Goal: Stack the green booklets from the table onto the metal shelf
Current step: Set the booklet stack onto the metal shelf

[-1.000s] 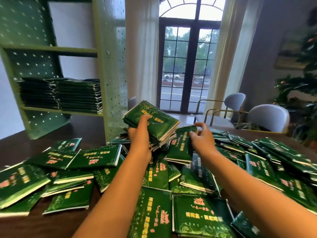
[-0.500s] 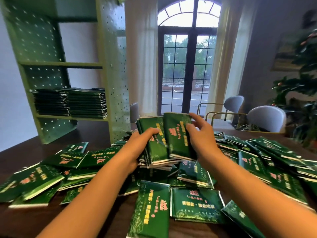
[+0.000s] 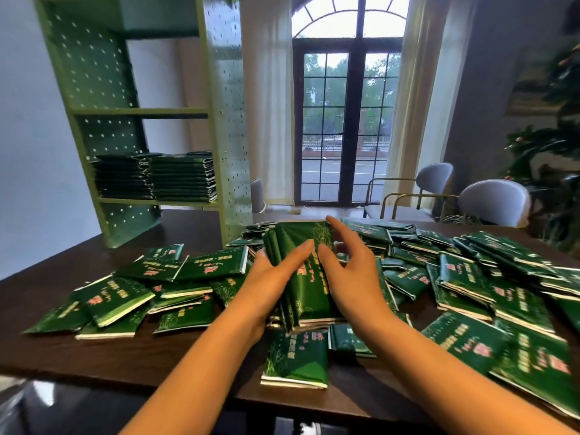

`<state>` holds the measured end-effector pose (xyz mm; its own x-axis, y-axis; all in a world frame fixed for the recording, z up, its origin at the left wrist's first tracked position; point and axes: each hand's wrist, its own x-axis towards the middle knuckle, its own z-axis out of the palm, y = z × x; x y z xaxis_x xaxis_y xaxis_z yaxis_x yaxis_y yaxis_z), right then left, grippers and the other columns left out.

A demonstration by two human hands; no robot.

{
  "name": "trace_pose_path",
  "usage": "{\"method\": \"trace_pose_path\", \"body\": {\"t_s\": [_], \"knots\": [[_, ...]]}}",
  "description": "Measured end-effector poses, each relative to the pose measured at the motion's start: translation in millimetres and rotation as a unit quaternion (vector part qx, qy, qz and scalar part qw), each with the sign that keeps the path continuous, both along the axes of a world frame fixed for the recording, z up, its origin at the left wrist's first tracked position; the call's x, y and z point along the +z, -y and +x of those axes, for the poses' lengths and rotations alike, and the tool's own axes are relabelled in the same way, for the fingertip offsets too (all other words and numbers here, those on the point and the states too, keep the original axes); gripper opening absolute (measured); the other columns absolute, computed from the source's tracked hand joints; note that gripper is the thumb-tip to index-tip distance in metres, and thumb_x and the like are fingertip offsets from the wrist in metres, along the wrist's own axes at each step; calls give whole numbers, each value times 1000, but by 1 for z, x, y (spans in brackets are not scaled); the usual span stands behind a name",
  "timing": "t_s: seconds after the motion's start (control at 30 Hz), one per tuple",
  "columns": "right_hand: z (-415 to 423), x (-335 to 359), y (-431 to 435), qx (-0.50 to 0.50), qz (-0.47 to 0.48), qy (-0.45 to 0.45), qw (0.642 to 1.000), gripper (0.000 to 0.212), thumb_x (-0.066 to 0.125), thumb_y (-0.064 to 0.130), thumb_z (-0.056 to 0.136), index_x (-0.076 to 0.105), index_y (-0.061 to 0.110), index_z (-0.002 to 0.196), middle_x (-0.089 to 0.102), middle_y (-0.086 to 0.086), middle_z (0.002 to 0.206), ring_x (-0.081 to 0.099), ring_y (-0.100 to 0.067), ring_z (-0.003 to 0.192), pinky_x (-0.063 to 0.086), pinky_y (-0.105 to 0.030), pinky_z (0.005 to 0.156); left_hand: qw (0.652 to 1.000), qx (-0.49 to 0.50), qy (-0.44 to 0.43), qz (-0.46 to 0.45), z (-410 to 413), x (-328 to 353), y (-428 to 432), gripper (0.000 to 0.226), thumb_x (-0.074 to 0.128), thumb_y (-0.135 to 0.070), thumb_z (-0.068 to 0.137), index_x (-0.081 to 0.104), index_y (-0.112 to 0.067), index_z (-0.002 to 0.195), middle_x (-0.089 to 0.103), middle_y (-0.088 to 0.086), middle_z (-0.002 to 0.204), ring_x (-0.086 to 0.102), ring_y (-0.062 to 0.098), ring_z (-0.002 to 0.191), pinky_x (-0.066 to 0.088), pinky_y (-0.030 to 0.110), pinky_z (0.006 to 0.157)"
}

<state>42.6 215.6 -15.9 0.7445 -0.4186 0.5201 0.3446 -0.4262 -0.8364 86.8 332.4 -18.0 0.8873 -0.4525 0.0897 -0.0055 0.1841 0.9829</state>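
Note:
Several green booklets lie scattered over the dark wooden table (image 3: 175,356). At the middle of the pile I hold a bundle of green booklets (image 3: 303,277) between both hands. My left hand (image 3: 276,277) grips the bundle from its left side, fingers laid over the top cover. My right hand (image 3: 351,271) presses against the right side with fingers spread and mostly straight. The green metal shelf (image 3: 219,98) stands on the table at the back left. Its lower level carries two neat stacks of booklets (image 3: 157,177).
Loose booklets (image 3: 470,309) cover the table's right half, and more loose booklets (image 3: 119,296) lie on the left. A single booklet (image 3: 295,359) lies near the front edge. Two grey chairs (image 3: 492,202) stand behind the table by the window. A plant (image 3: 552,146) fills the right side.
The right hand added a booklet to the left hand's bundle. Both hands then lowered the bundle toward the pile and now square it between them.

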Motion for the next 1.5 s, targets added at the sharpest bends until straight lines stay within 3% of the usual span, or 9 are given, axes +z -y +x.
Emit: {"method": "trace_pose_path", "body": {"t_s": [0.2,0.37,0.53,0.73,0.9,1.1,1.23,1.37,1.5], "knots": [[-11,-11,-1,18,25,-4,1000,44,50,15,96,43,25,138,46,14,121,42,15,108,31,3,90,1000,1,21,20,-7,-10,-2,54,75,-29,77,53,-15,125,73,7,103,72,23,90,58,37,77],[-22,-21,0,79,145,-61,984,72,52,58,79,35,30,143,46,1,143,46,-18,129,37,-47,108,997,-28,74,9,-20,-13,0,61,77,-25,71,48,-15,123,69,9,112,69,20,95,56,34,80],[-48,-22,15,108,187,-49,975,77,54,50,79,18,38,146,50,2,137,57,-16,117,46,-42,100,989,-72,123,27,-30,-17,6,84,78,-44,54,41,-17,125,64,5,119,66,15,103,56,33,86],[-65,-34,29,28,46,55,997,78,58,38,88,10,29,149,34,10,145,39,24,114,33,0,92,978,-90,187,26,-43,-23,26,35,68,-7,84,53,-28,108,67,-12,99,63,-9,85,49,11,73],[-75,-45,37,47,21,62,997,84,63,10,87,8,14,149,29,32,129,34,34,108,29,6,85,989,-74,94,-82,-53,-38,46,72,71,-43,56,52,-25,123,70,-4,110,64,13,105,48,34,95],[-80,-51,43,69,56,42,995,103,68,39,64,13,20,149,47,50,115,48,18,112,40,-4,87,988,-71,103,-89,-66,-38,55,108,74,-72,50,36,-29,141,53,1,139,51,14,128,36,41,112],[-76,-58,45,85,79,39,993,106,74,40,62,13,36,148,49,10,139,52,-9,124,42,-38,106,990,-59,91,-87,-67,-37,57,129,67,-86,43,31,-21,148,50,0,143,47,12,132,34,37,113],[-74,-53,44,61,58,16,996,96,74,43,65,17,42,142,43,4,143,48,-1,125,41,-13,99,991,-61,77,-89,-67,-39,59,127,63,-90,41,40,-17,142,60,-2,131,57,5,119,46,22,98],[-69,-40,44,39,42,-1,998,92,78,48,70,24,37,143,48,12,133,49,12,115,41,-7,92,994,-84,23,-66,-60,-35,57,129,62,-92,39,37,-23,145,52,2,141,50,18,129,39,44,109]]}}
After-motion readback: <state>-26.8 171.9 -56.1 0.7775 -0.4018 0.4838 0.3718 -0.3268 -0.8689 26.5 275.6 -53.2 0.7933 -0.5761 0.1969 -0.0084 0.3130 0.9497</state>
